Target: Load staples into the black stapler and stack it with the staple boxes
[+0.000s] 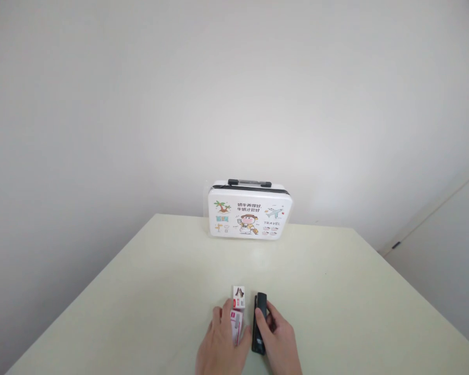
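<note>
Nearest to me, at the front edge of the table [140, 291], both my hands rest side by side on its pale, cream-coloured top. My left hand [220, 346] lies over a small box [237, 312], fingers curled on its near end, so I am touching it from the left and above; whether I truly grip it or only press it down I cannot tell. That box is narrow and white, with red and pink printing and a small dark picture on its far end, which sticks out beyond my fingertips. It points away from me, lying flat.

Just beside it, to the right, my right hand [279, 341] is closed on a black stapler [259, 323]. My thumb presses its left flank and my fingers wrap its right side, so the hand is clamped round its near half. This tool is slim, glossy black and long, lying parallel to the box with a thin gap between them, its rounded far end free of my hand.

Well beyond, at the table's far edge against the plain white wall [180, 104], stands a little white suitcase [250, 211], upright on its long side, with a black handle on top, a dark zip line, and cartoon drawings with the word TRAVEL on its face.
</note>
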`<action>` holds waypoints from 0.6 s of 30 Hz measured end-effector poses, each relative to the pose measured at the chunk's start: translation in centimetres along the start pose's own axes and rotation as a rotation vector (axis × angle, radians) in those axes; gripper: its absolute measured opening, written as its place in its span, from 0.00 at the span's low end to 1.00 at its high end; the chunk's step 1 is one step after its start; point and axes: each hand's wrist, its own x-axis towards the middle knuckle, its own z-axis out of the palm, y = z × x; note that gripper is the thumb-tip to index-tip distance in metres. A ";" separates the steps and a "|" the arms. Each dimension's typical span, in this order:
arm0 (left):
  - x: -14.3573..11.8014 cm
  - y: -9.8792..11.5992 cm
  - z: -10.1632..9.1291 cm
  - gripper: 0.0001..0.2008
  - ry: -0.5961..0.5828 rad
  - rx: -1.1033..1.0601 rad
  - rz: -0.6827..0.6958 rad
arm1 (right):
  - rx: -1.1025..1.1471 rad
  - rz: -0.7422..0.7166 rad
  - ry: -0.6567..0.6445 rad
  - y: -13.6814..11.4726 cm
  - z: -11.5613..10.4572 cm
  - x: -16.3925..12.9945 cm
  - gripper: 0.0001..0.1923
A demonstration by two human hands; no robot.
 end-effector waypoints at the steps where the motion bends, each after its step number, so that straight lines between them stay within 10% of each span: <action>1: -0.2 -0.2 0.7 0.32 0.029 0.025 0.044 | -0.004 0.005 0.010 0.4 -0.5 0.1 0.33; 18: 5.4 -7.8 -4.0 0.20 0.191 0.035 0.026 | -0.039 0.008 -0.033 1.3 -1.9 -0.1 0.32</action>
